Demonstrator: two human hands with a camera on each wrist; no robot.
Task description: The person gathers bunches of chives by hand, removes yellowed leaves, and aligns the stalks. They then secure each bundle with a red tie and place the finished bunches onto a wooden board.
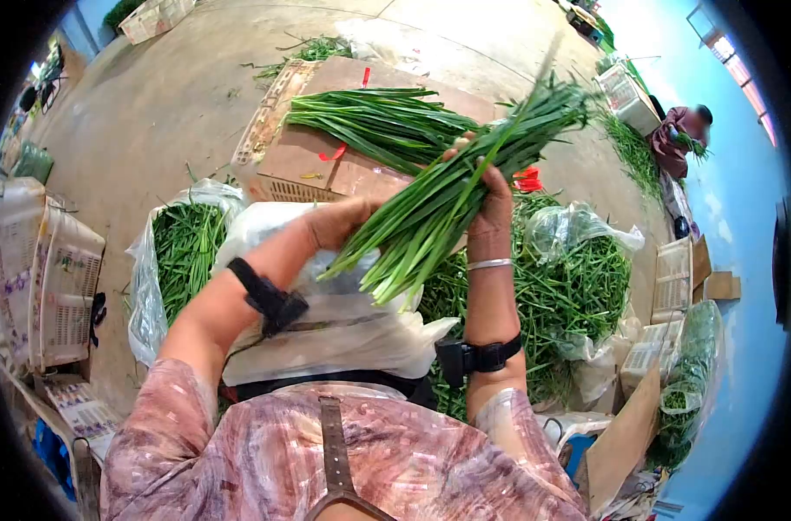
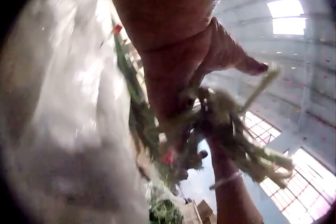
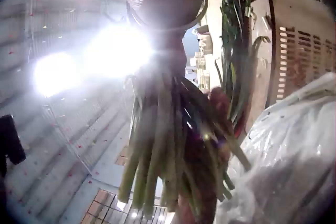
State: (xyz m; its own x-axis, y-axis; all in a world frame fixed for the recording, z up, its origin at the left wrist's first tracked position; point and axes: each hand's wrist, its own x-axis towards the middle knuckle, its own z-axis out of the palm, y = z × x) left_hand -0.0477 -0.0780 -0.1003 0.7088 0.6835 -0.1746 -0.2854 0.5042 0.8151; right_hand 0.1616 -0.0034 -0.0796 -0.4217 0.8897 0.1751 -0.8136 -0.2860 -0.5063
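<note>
A bunch of long flat green chives (image 1: 430,217) slants across the middle of the head view, its pale stem ends low and leafy tips up right. My right hand (image 1: 491,200) grips it around the middle. My left hand (image 1: 343,221) is at the lower, stem part, its fingers mostly hidden behind the bunch. In the left wrist view its thumb (image 2: 233,56) stretches out straight beside the stems (image 2: 262,161). The right wrist view has the stem ends (image 3: 157,166) fanned downward, the left hand (image 3: 199,203) behind them. Another bunch of chives (image 1: 369,122) lies ahead on cardboard.
Cardboard (image 1: 326,169) covers a crate (image 1: 274,113), with red ties (image 1: 527,180) beside it. White plastic (image 1: 326,347) covers my lap. Bags of loose greens (image 1: 187,243) (image 1: 578,278) flank me. Crates (image 1: 65,286) stand left; another person (image 1: 678,139) is at the far right.
</note>
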